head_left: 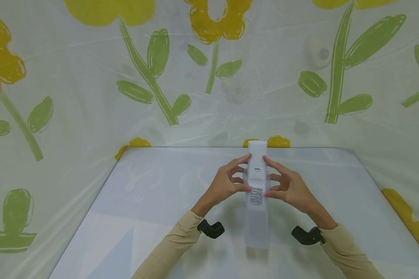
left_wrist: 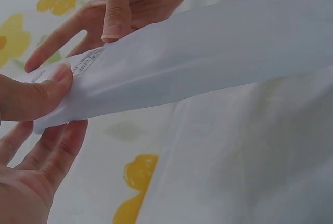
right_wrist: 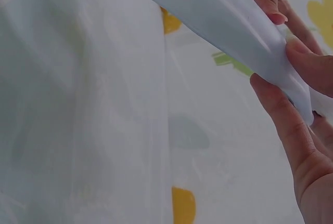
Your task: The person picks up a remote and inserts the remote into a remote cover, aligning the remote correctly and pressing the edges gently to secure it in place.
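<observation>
A long white plastic device point(head_left: 256, 228) with a block of small printed text on its upper part is held lengthwise over the table. Its kind is not plain from these views. From the left, my left hand point(head_left: 225, 180) grips its upper half between thumb and fingers. My right hand point(head_left: 290, 188) grips the opposite side at about the same height. In the left wrist view the device's smooth pale body point(left_wrist: 197, 52) stretches away to the right, thumbs on the labelled face. The right wrist view shows fingers under its edge and the thumb on top.
A pale table point(head_left: 125, 209) with faint printed patterns lies below. Behind and beside it hangs a whitish sheet point(head_left: 90, 85) with yellow flowers and green leaves. Black wrist cameras sit on the left wrist point(head_left: 212, 229) and the right wrist point(head_left: 305, 235).
</observation>
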Available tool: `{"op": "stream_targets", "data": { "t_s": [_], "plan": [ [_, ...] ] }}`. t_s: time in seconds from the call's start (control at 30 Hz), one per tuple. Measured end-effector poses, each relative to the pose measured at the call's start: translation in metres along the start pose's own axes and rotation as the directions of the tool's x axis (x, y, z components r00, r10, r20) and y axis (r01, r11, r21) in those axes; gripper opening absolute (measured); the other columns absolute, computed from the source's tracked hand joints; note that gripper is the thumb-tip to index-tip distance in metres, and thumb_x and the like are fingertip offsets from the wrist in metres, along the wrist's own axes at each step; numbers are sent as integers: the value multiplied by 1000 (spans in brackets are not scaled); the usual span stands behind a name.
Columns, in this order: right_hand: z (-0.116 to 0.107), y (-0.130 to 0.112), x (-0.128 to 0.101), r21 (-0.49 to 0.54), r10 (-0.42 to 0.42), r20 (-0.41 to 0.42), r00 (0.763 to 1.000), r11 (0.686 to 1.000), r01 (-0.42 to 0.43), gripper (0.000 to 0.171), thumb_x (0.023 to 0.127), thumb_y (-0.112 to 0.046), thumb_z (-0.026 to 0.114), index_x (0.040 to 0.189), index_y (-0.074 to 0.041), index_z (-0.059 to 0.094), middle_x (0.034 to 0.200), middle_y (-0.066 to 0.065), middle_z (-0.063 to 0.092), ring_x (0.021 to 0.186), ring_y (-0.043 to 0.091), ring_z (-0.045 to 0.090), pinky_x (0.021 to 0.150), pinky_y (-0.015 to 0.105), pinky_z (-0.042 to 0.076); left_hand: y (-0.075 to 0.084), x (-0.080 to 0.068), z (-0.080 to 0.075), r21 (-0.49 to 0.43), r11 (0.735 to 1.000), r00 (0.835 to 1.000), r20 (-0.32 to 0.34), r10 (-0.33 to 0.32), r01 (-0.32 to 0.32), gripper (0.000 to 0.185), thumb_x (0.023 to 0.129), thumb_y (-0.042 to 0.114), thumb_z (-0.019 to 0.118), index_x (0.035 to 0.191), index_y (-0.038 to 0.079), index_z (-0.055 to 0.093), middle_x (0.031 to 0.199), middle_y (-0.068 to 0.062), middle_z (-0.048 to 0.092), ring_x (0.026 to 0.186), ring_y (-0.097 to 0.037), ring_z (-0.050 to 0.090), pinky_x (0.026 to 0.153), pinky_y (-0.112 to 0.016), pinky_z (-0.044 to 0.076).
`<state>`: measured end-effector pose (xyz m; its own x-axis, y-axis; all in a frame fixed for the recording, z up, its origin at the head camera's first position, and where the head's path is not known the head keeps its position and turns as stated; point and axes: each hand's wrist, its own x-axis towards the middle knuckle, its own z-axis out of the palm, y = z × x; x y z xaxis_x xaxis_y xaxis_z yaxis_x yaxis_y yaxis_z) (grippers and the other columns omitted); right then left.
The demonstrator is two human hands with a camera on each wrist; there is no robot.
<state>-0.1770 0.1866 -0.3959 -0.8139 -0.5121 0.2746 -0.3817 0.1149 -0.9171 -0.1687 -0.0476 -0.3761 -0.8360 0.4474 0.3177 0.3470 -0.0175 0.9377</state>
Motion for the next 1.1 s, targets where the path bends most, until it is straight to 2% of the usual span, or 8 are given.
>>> {"op": "stream_targets", "data": {
  "t_s": [0.37, 0.57, 0.67, 0.77, 0.87, 1.0, 1.1],
  "plan": [
    [-1, 1, 0, 10, 12, -15, 1000, 1000, -12, 88, 75, 3, 76, 148, -19, 33, 153, 7, 27, 111, 14, 59, 75, 36, 56, -3, 1, 2, 5, 1000, 999, -35, -7, 8, 79, 75, -10, 73, 144, 8, 40, 131, -13, 48, 103, -29, 56, 84, -38, 53],
    [0, 1, 1, 22, 34, -20, 999, 999, -34, 86, 75, 1, 77, 148, -19, 35, 153, 7, 28, 111, 14, 59, 76, 36, 56, -26, 4, 0, 4, 1000, 998, -60, -24, 25, 81, 73, -8, 76, 143, 18, 44, 133, -2, 50, 104, -20, 56, 84, -41, 53],
    [0, 1, 1, 26, 33, -17, 999, 999, -33, 85, 75, 1, 77, 147, -17, 35, 153, 8, 28, 110, 14, 59, 76, 35, 56, -31, 5, -1, -8, 1000, 998, -56, -29, 29, 82, 73, -8, 76, 143, 18, 44, 134, -2, 50, 105, -21, 55, 85, -44, 52],
    [0, 1, 1, 27, 21, -10, 1000, 999, -21, 84, 76, 1, 76, 147, -15, 35, 152, 10, 28, 110, 14, 59, 76, 35, 56, -28, 5, -1, -15, 1000, 999, -47, -24, 23, 81, 73, -9, 75, 143, 14, 43, 136, -6, 49, 107, -27, 54, 86, -47, 51],
    [0, 2, 1, 22, 12, -9, 1000, 1000, -12, 84, 76, 1, 76, 147, -14, 35, 152, 12, 28, 110, 15, 59, 76, 36, 55, -16, 3, -1, -15, 1000, 999, -46, -26, 25, 78, 74, -10, 74, 143, 10, 43, 136, -9, 49, 107, -30, 54, 87, -48, 51],
    [1, 1, 1, 10, 13, -16, 1000, 1000, -13, 83, 76, 0, 76, 147, -15, 35, 152, 12, 29, 110, 18, 59, 76, 35, 56, -2, 0, 0, -5, 999, 998, -47, -34, 34, 75, 75, -10, 73, 142, 7, 43, 135, -10, 50, 107, -29, 54, 87, -45, 51],
    [1, 1, 1, 4, 18, -24, 1000, 1000, -17, 82, 76, 0, 76, 147, -15, 36, 152, 11, 30, 111, 19, 59, 76, 35, 56, 0, -1, 0, -7, 999, 998, -50, -37, 37, 75, 75, -10, 73, 142, 7, 44, 135, -10, 50, 107, -29, 54, 87, -45, 51]
  ]
}}
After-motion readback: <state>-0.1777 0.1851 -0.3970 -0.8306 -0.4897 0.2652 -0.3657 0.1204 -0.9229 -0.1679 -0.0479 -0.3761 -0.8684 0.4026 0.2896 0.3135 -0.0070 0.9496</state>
